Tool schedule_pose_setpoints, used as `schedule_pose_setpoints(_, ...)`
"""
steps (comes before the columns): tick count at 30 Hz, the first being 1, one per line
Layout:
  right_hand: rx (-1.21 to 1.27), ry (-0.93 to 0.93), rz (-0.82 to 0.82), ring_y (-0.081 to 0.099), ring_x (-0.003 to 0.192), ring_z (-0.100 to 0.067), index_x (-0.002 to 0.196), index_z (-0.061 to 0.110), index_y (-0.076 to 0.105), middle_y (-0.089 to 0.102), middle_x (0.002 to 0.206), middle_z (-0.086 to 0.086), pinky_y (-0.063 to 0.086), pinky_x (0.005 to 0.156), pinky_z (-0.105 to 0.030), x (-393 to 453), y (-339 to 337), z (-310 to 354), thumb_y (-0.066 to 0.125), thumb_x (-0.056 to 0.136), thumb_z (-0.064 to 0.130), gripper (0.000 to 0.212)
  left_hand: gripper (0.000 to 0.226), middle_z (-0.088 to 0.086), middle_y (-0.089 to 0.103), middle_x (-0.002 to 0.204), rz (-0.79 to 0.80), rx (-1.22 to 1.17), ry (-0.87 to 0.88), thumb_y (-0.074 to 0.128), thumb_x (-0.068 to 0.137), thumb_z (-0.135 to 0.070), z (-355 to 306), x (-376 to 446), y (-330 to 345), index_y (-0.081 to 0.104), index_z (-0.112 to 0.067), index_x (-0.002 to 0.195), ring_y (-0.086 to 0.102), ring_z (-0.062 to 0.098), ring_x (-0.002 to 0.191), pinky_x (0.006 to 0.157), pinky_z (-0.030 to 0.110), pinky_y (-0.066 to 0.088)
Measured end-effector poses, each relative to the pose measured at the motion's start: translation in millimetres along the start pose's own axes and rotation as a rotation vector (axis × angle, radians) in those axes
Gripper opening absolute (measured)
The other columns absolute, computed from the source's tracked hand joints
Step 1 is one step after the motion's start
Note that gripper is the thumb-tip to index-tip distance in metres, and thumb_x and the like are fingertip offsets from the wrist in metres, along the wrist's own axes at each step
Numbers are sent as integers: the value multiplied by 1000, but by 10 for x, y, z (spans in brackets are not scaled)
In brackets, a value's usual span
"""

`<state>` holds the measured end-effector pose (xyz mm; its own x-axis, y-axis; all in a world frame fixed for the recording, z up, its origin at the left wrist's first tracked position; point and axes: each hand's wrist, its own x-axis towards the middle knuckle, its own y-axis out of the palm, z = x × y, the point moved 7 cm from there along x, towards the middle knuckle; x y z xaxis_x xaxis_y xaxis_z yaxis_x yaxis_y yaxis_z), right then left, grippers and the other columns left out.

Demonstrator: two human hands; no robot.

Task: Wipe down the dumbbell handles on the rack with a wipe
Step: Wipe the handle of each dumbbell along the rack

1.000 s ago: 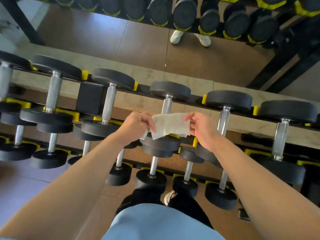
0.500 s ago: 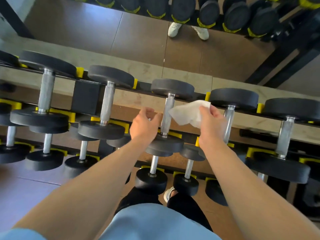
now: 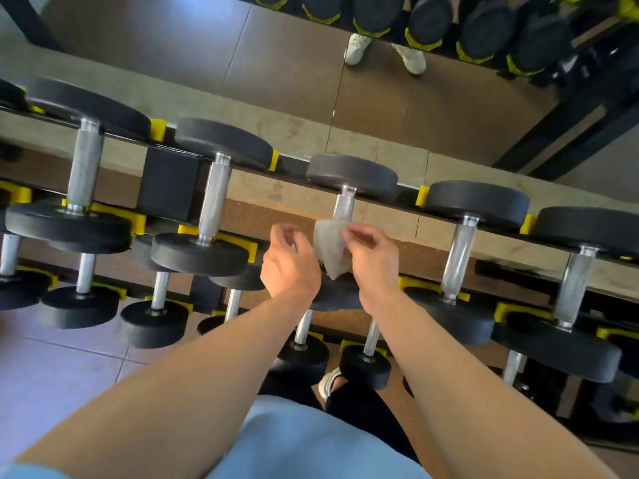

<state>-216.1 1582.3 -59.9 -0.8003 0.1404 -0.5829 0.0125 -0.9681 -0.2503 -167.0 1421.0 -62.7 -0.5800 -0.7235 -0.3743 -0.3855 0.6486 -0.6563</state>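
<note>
Both bare forearms are reaching forward and down from the bottom of the view toward the top tier of the dumbbell rack point(image 3: 169, 188). The right hand point(image 3: 375, 261) is sitting with its back turned up, wrist bent slightly inward, and its fingers are curling over the wipe point(image 3: 330, 248), pinching the white sheet near its upper edge. The wipe is hanging crumpled between the two hands and is lying against the lower part of the knurled steel handle point(image 3: 344, 207) of the middle dumbbell point(image 3: 352, 174); only the upper stretch of that handle is showing above the sheet. The left hand point(image 3: 288, 262) is hovering just beside the wipe on its left, fingers loosely curled with the thumb side toward the sheet; whether its fingertips are touching or grasping the wipe cannot be told, as the hand is blurred there.

Black round-headed dumbbells are lying in rows on yellow cradles point(image 3: 157, 129) across the rack's tiers, handles running toward the person. Beyond the rack a mirror point(image 3: 294, 63) is reflecting more dumbbells and a pair of white shoes point(image 3: 383, 51). A light blue shirt point(image 3: 304, 440) is filling the lower edge of the view.

No brand, weight number or other writing can be read on the dumbbell heads or the rack.
</note>
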Motion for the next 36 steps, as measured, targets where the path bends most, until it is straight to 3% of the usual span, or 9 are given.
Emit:
schedule_pose_setpoints(4,-190,141,159,62,101,-15,127,20,57,65,115,5,53,79,-29,176,164,-22,77,81,47,56,12,-17,50,79,-2,16,26,42,100,-30,-18,-7,12,52,-32,107,54,14,77,70,33,43)
schedule_pose_setpoints(8,-240,170,268,66,95,-19,116,20,62,70,107,-1,56,89,-42,158,260,-81,61,91,57,45,13,-13,54,84,-20,30,28,43,100,-30,-31,2,2,53,-30,108,55,14,77,70,31,44)
schedule_pose_setpoints(13,-42,57,51,65,82,-9,90,26,67,67,82,11,49,62,-19,175,11,-3,59,99,34,14,15,-8,60,84,-3,29,1,42,98,-31,-29,20,4,53,-31,107,60,20,79,71,36,49)
schedule_pose_setpoints(19,-427,-822,-120,66,79,-8,102,15,69,71,87,3,54,65,-22,-126,-142,652,62,97,29,17,17,-11,59,81,-39,-22,-17,41,98,-31,1,-3,-26,53,-30,109,54,4,66,63,30,40)
schedule_pose_setpoints(25,-1035,-1489,349,68,100,-26,107,9,63,71,104,-9,57,82,-36,25,487,939,71,83,3,26,16,-11,60,79,-86,-88,-67,38,98,-33,6,-11,-54,51,-32,107,61,13,68,64,35,52)
schedule_pose_setpoints(28,-1384,-1429,554,64,109,-36,115,7,66,71,108,-15,47,100,-43,157,581,712,57,90,5,27,14,-12,59,81,-120,-147,-77,39,98,-34,37,-28,-54,51,-33,106,62,12,68,64,35,55)
schedule_pose_setpoints(32,-1364,-1347,789,64,113,-32,113,9,71,72,111,-13,48,104,-41,-115,423,389,55,84,6,34,17,-9,62,92,-161,-204,-67,39,100,-31,47,-31,-57,53,-29,110,60,5,73,66,30,54)
schedule_pose_setpoints(34,-1167,-964,890,66,102,-29,108,15,70,72,101,-6,54,85,-39,-174,460,365,53,93,12,22,19,-7,63,95,-173,-216,-72,38,100,-31,55,-28,-65,54,-28,111,59,5,75,68,30,53)
schedule_pose_setpoints(36,-871,-587,733,66,98,-21,116,16,69,72,104,-3,54,84,-36,41,532,551,53,101,24,23,22,-7,63,96,-190,-230,-69,36,100,-33,68,-30,-71,54,-28,111,59,7,77,71,32,53)
